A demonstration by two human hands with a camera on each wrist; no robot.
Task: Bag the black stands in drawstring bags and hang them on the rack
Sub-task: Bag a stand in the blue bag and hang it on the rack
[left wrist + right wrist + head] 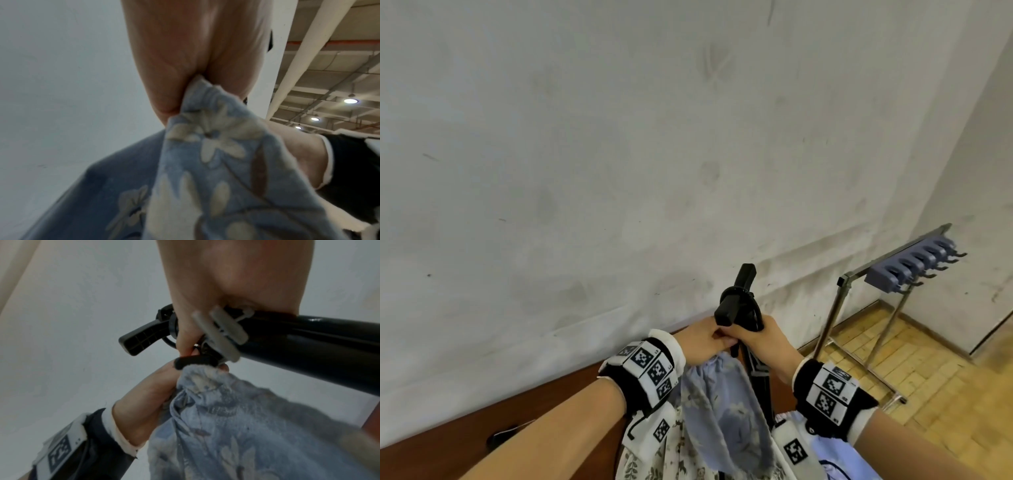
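A black stand point(738, 303) points up and away from me, its tube running down into a blue floral drawstring bag point(726, 407). My right hand point(756, 337) grips the stand just below its black head; the right wrist view shows the stand point(308, 340) with a grey clip on it. My left hand point(702, 337) pinches the gathered rim of the bag point(207, 133) right beside the stand. The two hands touch each other. The stand's lower part is hidden inside the cloth.
A metal rack point(859, 308) with a purple hook strip point(914, 263) stands at the right on a yellow tiled floor. A brown tabletop point(524, 411) lies below my arms against a grey wall. More patterned cloth point(661, 459) lies under my wrists.
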